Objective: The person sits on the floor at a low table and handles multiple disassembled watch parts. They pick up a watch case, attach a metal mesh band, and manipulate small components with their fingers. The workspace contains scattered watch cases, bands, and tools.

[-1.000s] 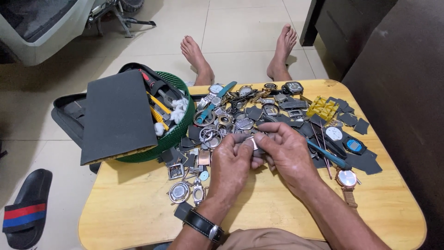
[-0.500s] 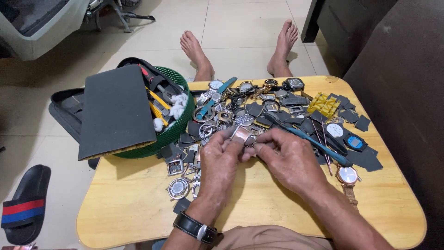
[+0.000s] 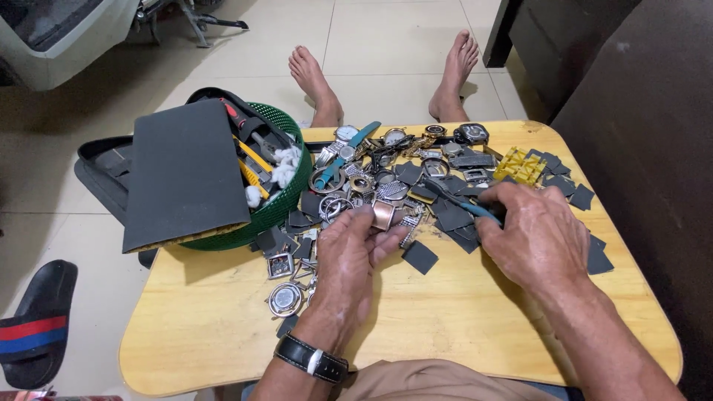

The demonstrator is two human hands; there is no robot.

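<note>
My left hand (image 3: 350,256) pinches a small rectangular copper-coloured watch case (image 3: 384,215) between thumb and fingers, just above the wooden table (image 3: 453,319). My right hand (image 3: 536,239) lies further right, its fingertips closed on the handle of a thin blue-handled tool (image 3: 454,200) that rests on the pile. Behind both hands spreads a heap of watch cases, dials and bands (image 3: 386,167). Several dark grey foam squares (image 3: 420,257) lie among them. A black wristwatch (image 3: 312,358) sits on my left wrist.
A green basket (image 3: 288,199) with tools and cotton stands at the table's left, under a dark foam sheet (image 3: 182,174). A yellow plastic piece (image 3: 520,165) lies far right. Bare feet (image 3: 318,83) rest beyond the table, a sandal (image 3: 33,321) on the floor at left, dark furniture (image 3: 639,111) at right.
My hands were together at the table's middle on one small part. My right hand has moved right onto the blue-handled tool; my left hand keeps the watch case.
</note>
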